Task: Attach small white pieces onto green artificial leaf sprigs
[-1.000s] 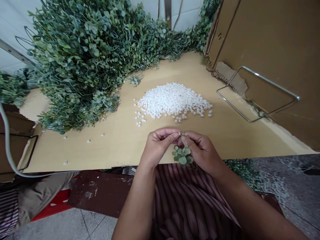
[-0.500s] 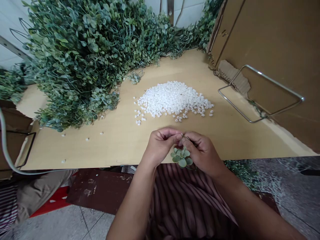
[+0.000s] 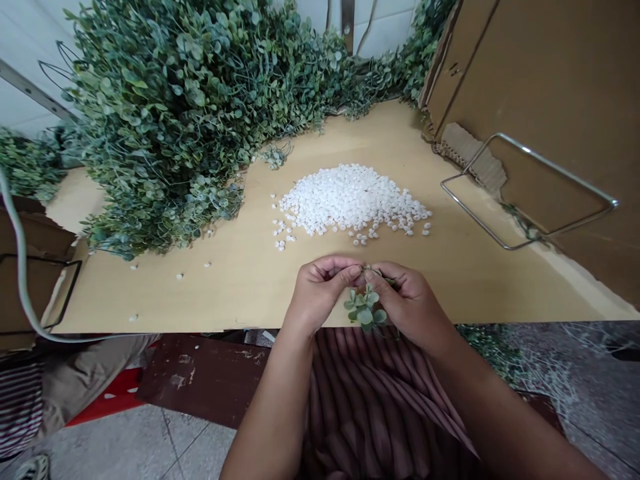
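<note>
At the table's front edge, my left hand [image 3: 323, 290] and my right hand [image 3: 403, 293] meet, both with thumb and fingers pinched. Between them is the thin stem of a small artificial leaf sprig [image 3: 367, 308], whose grey-green leaves hang below the fingertips. My right fingers close on the sprig's stem. The left fingertips pinch at the stem's end; whether a small white bead is in them is hidden. Just beyond the hands lies a heap of small white plastic beads [image 3: 350, 197], with several loose ones around it.
A large mound of artificial greenery [image 3: 175, 113] fills the table's back left. Cardboard [image 3: 555, 87] with a bent metal wire frame [image 3: 565, 170] stands at right. A white cable [image 3: 20, 267] curves at left, near another person's trouser leg [image 3: 90, 377]. More greenery [image 3: 487, 347] lies on the floor.
The view has shifted slightly, so the table appears a little to the right. My hands stay together at the stem, and the sprig has turned slightly.
</note>
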Action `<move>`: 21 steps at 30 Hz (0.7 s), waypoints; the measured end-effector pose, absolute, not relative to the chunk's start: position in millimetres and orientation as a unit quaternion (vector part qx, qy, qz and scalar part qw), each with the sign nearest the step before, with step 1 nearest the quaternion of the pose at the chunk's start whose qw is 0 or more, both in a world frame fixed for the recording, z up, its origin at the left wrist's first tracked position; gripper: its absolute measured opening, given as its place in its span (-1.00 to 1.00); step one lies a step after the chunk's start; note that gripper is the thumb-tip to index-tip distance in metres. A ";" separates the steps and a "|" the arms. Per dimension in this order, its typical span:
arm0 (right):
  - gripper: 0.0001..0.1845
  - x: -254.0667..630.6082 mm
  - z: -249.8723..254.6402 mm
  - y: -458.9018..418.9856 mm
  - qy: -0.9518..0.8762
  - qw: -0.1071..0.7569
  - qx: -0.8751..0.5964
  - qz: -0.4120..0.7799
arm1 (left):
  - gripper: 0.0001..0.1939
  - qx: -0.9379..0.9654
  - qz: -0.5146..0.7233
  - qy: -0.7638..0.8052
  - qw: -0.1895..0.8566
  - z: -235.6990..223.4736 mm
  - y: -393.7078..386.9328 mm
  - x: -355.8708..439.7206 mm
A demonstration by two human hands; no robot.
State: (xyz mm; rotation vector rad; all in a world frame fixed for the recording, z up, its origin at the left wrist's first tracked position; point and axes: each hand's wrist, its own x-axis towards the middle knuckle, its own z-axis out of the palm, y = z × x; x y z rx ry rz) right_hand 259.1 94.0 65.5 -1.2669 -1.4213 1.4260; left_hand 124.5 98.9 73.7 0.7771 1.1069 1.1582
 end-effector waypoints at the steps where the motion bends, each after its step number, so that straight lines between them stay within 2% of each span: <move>1: -0.54 258.8 65.7 94.0 -0.558 0.372 -0.495 0.553 | -0.70 0.337 0.507 0.482 0.630 73.5 98.9 124.5; 7: -0.56 258.6 66.5 93.0 -0.575 0.364 -0.497 0.538 | -0.76 0.338 0.498 0.484 0.636 76.4 99.9 124.5; 14: -0.60 259.8 66.4 94.8 -0.577 0.364 -0.490 0.543 | -0.73 0.358 0.472 0.494 0.636 77.8 101.3 123.8; 21: -0.63 259.1 68.9 94.6 -0.559 0.369 -0.488 0.560 | -0.84 0.356 0.494 0.483 0.629 74.3 99.9 124.9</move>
